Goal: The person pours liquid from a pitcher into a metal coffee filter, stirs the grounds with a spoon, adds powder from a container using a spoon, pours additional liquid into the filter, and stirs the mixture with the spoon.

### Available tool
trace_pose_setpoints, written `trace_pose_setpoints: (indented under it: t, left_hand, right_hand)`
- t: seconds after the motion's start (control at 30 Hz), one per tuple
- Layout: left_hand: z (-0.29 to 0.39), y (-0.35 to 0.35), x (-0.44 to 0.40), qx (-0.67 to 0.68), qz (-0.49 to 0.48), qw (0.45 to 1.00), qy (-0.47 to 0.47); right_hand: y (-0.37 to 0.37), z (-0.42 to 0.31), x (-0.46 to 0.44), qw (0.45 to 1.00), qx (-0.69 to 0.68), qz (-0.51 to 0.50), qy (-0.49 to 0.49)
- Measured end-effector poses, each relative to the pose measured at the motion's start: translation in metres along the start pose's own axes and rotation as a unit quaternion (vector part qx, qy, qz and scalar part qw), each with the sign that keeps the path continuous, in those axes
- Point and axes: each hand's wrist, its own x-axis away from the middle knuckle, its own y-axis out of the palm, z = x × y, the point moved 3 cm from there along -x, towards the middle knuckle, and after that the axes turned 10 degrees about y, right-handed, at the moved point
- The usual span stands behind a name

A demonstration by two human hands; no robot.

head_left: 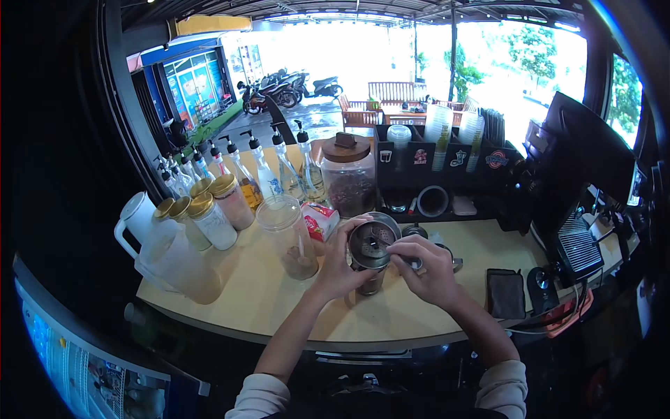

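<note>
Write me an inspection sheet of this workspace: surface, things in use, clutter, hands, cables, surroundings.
Surface: pale counter, crowded at the back and left.
Things in use: metal cup, dark inside; thin tool at its mouth.
Clutter: pump bottles, gold-lidded jars, clear tub, packet, dark cloth.
Hands: left hand grips the cup; right hand pinches the tool.
Cables: dark cables near the counter's right end.
Surroundings: motorcycles and wooden bench outside.

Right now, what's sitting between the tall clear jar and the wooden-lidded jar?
A red-and-white packet lies between the tall clear jar and the wooden-lidded jar, as the head view shows.
</note>
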Motion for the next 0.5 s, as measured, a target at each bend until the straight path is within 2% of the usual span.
trace_pose_setpoints:
  t: [0.07,0.13,0.27,0.33,0.4,0.5]
  left_hand:
    - [-0.004,-0.001,-0.001,-0.003,-0.015,1.000,0.008]
    - [-0.006,-0.004,-0.003,-0.006,-0.030,0.999,0.017]
    - [-0.001,-0.011,-0.007,-0.058,-0.076,0.995,0.015]
    - [0.005,-0.014,-0.010,-0.082,-0.092,0.992,0.026]
    - [0.011,-0.018,-0.012,-0.161,-0.102,0.980,0.048]
    - [0.007,-0.020,-0.012,-0.151,-0.112,0.981,0.057]
  right_hand:
    - [0.001,0.001,0.000,1.000,-0.006,-0.018,0.003]
    - [0.004,0.006,0.002,0.993,-0.026,-0.108,0.045]
    - [-0.004,0.011,-0.008,0.992,-0.062,-0.068,0.081]
    - [-0.004,0.012,-0.012,0.980,-0.084,-0.147,0.108]
    - [-0.010,0.021,-0.016,0.975,-0.087,-0.158,0.129]
    - [-0.011,0.028,-0.020,0.969,-0.095,-0.173,0.147]
